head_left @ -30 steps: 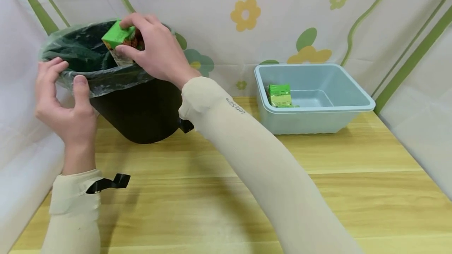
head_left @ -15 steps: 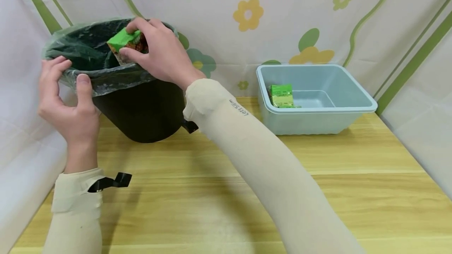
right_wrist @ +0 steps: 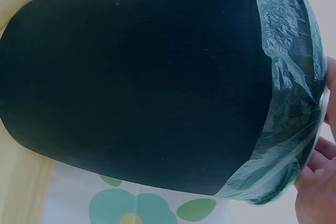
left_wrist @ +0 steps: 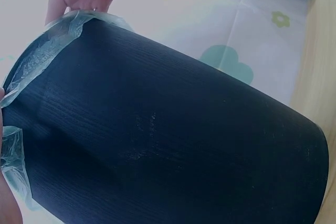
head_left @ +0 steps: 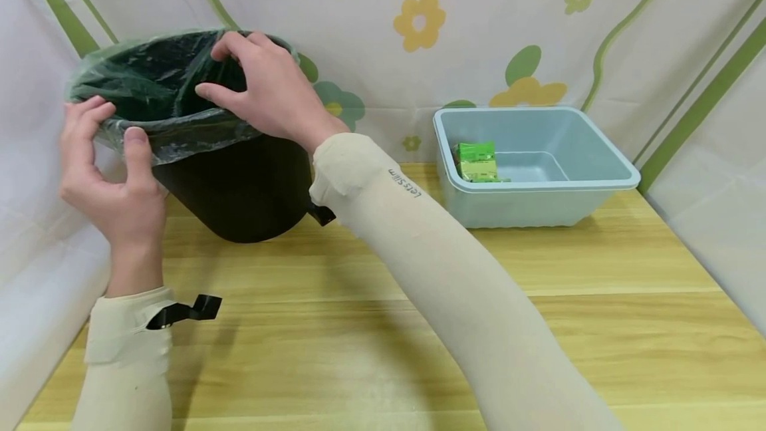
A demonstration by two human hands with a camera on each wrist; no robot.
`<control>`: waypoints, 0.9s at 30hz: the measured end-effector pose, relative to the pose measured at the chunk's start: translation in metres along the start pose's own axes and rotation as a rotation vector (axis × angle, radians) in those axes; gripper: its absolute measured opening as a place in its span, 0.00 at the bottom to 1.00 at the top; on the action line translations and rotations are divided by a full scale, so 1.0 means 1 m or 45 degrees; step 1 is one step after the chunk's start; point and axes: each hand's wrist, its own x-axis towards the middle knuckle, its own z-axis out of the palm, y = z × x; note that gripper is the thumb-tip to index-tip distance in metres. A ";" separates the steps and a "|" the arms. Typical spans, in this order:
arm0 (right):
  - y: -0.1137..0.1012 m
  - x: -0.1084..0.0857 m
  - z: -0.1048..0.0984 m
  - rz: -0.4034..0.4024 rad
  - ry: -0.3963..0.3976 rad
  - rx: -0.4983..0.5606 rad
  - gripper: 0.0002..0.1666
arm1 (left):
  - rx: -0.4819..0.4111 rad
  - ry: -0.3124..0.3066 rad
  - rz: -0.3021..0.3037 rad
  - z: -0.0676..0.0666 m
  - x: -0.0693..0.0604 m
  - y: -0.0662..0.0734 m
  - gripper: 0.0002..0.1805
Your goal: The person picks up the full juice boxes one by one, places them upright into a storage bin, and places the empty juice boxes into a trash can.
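Note:
A black trash bin stands at the left of the table in the head view, its top covered by a translucent green liner bag folded over the rim. My left hand grips the near left rim, thumb outside on the liner and fingers over the edge. Above the right part of the opening, my right hand has thumb and fingers spread apart with nothing between them. The right wrist view has the bin's side and part of the right hand at the rim. The bin's bottom inside is hidden.
A light blue plastic tub stands on the wooden table at the right, with green packets in its left end. Patterned white curtain hangs close behind the bin and tub, with white fabric along both sides.
My right hand has let go of the small green-topped box, which has dropped out of sight into the bin. The left hand keeps its grip on the rim.

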 end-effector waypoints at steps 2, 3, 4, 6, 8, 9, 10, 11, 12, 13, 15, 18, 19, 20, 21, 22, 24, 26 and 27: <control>0.000 0.000 0.000 0.000 -0.001 0.005 0.33 | 0.007 -0.003 -0.002 -0.001 0.000 0.000 0.20; 0.000 0.000 0.000 -0.002 0.000 0.009 0.33 | 0.008 -0.004 -0.003 -0.001 0.000 0.000 0.20; 0.000 0.000 0.000 -0.003 0.000 0.015 0.33 | 0.013 -0.007 -0.003 -0.002 0.000 0.000 0.20; 0.000 0.000 0.001 -0.008 0.006 0.036 0.32 | 0.018 -0.009 -0.003 -0.002 0.001 0.000 0.21; 0.001 -0.001 0.001 -0.018 0.023 0.069 0.31 | 0.017 -0.010 -0.002 -0.003 0.001 0.000 0.20; 0.001 -0.002 0.001 -0.027 0.036 0.087 0.31 | 0.019 -0.011 -0.002 -0.003 0.001 0.000 0.20; 0.002 -0.002 0.000 -0.037 0.051 0.105 0.30 | 0.020 -0.009 -0.005 -0.003 0.001 0.000 0.21; 0.003 -0.003 -0.001 -0.049 0.065 0.129 0.30 | 0.024 -0.007 -0.010 -0.003 0.001 0.000 0.21; 0.005 -0.005 -0.002 -0.061 0.081 0.159 0.30 | 0.029 -0.006 -0.016 -0.003 0.001 0.001 0.21; 0.007 -0.007 -0.003 -0.076 0.097 0.189 0.30 | 0.034 -0.006 -0.022 -0.003 0.001 0.001 0.21; 0.013 -0.012 -0.006 -0.106 0.127 0.260 0.32 | 0.042 -0.008 -0.024 -0.004 0.001 0.002 0.21; 0.026 -0.022 -0.015 -0.131 0.175 0.400 0.34 | 0.070 -0.019 -0.008 -0.006 0.002 0.000 0.21; 0.033 -0.026 -0.019 -0.144 0.203 0.423 0.34 | 0.083 -0.023 0.003 -0.006 0.002 -0.001 0.20; 0.039 -0.031 -0.023 -0.146 0.228 0.427 0.34 | 0.101 -0.027 0.012 -0.007 0.003 -0.001 0.20; 0.047 -0.035 -0.029 -0.144 0.251 0.421 0.33 | 0.120 -0.026 0.016 -0.007 0.004 -0.001 0.20; 0.055 -0.040 -0.035 -0.139 0.275 0.404 0.33 | 0.133 -0.020 0.020 -0.008 0.005 0.000 0.20; 0.074 -0.051 -0.047 -0.115 0.320 0.333 0.33 | 0.144 -0.004 0.030 -0.007 0.005 0.004 0.20; 0.092 -0.066 -0.060 -0.042 0.341 0.271 0.33 | 0.151 0.011 0.058 -0.006 0.005 0.010 0.21; 0.102 -0.073 -0.067 -0.011 0.358 0.252 0.33 | 0.151 0.018 0.081 -0.004 0.005 0.014 0.21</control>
